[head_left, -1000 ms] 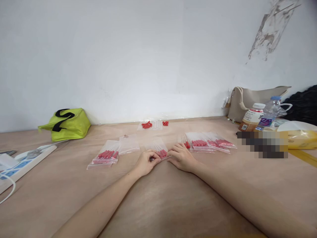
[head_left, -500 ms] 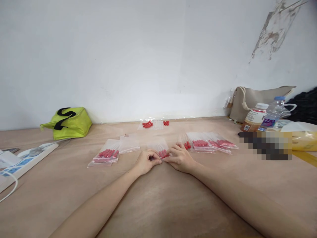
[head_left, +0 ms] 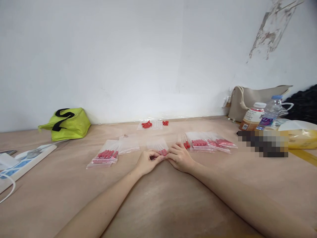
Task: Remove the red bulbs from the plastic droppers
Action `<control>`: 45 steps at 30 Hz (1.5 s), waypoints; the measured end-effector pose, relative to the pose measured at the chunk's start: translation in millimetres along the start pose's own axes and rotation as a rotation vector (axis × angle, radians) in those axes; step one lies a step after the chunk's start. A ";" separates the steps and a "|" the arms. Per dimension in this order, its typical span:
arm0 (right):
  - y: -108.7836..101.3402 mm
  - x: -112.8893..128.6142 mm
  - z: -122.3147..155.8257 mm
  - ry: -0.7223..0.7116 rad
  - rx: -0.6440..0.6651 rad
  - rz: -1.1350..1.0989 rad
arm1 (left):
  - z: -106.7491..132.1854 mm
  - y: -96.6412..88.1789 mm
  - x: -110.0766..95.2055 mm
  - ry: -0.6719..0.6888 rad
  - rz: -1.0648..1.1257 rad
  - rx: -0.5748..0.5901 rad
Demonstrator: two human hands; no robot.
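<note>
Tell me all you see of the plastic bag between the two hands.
The plastic bag is clear, thin and whitish where it catches light. Its far part lies flat on the brown tabletop; red pieces show at its near end. The left hand and right hand meet over its near edge, hiding whether it is sealed.

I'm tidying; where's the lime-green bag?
In the head view, the lime-green bag sits on the left, near the wall, beyond the white power strip.
</note>
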State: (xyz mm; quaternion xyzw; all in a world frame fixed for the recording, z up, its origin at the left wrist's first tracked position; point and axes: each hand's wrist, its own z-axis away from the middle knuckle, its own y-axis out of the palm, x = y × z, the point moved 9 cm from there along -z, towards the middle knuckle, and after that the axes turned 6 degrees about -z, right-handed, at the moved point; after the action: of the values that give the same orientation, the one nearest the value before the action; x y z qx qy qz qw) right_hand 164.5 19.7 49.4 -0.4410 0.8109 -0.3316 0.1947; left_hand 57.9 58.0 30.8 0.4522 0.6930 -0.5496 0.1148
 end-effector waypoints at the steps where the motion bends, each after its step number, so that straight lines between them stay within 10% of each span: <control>1: 0.2 0.1 -0.1 0.001 0.004 0.008 | -0.1 1.5 -2.5 0.010 -0.027 -0.003; 10: 9.5 -0.7 -4.5 0.045 0.086 0.012 | 3.3 9.0 -19.1 0.154 -0.191 -0.038; 18: 6.7 -3.8 -1.0 0.113 0.125 -0.195 | -1.3 -15.0 0.6 -0.005 -0.168 -0.244; 29: -7.3 -29.7 12.7 0.368 0.090 -0.701 | 4.8 -8.9 -5.8 0.244 -0.245 0.142; 39: -11.2 -24.3 9.8 0.362 0.059 -0.035 | 16.4 -10.6 -14.9 0.255 -0.358 0.124; 45: 5.4 -25.4 6.1 0.508 0.204 -0.207 | 23.5 -14.8 -10.7 0.224 -0.379 0.151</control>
State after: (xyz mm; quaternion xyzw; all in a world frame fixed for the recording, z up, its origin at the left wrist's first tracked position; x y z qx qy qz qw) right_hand 178.7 41.0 41.9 -0.4024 0.7467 -0.5296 -0.0063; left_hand 44.8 32.4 38.9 0.3794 0.7311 -0.5578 -0.1023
